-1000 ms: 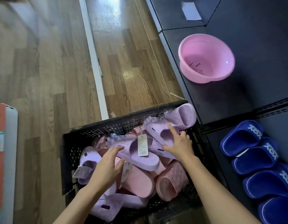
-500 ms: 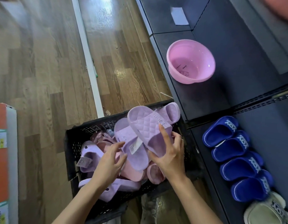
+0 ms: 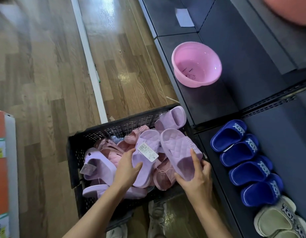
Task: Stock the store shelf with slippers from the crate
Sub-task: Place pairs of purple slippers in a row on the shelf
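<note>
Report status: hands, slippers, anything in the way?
Right hand grips quilted lilac slipper above crate. Left hand holds tagged lilac slipper. Blue slippers line shelf alongside.

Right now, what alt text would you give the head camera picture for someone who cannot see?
A person's right hand grips a lilac slipper and the left hand holds a tagged slipper over a black crate of pink and lilac slippers. Beside it, a dark shelf carries blue slippers and a pink basin.
</note>
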The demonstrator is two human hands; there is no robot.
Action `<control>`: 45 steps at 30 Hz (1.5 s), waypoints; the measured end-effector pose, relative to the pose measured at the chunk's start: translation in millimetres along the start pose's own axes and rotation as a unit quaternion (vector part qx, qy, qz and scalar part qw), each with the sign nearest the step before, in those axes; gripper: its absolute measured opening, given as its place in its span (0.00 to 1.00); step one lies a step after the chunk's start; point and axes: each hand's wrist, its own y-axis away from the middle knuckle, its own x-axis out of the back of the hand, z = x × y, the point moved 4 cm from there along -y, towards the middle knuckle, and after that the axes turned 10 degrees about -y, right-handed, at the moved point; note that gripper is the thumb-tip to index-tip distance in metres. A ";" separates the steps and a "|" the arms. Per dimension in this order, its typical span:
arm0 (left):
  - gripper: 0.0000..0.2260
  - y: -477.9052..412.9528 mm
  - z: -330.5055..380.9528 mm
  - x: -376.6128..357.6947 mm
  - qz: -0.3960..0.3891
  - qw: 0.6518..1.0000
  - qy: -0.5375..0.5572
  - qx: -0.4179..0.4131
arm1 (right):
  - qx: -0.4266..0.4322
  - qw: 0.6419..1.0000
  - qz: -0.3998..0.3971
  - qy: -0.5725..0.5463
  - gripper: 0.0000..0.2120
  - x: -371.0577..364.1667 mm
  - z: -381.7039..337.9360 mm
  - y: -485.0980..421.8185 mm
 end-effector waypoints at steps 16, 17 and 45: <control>0.45 -85.5 3.6 -60.7 -0.048 0.991 -0.101 0.075 | -0.090 0.994 -0.028 0.052 0.52 -47.1 83.1 -11.1; 0.46 -84.7 8.0 -63.8 -0.041 0.988 -0.119 0.094 | -0.095 0.993 -0.032 0.062 0.52 -48.7 85.0 -12.5; 0.44 68.3 133.4 130.1 0.039 0.998 -0.055 -0.010 | -0.024 1.000 0.009 0.004 0.48 128.8 -90.9 -4.6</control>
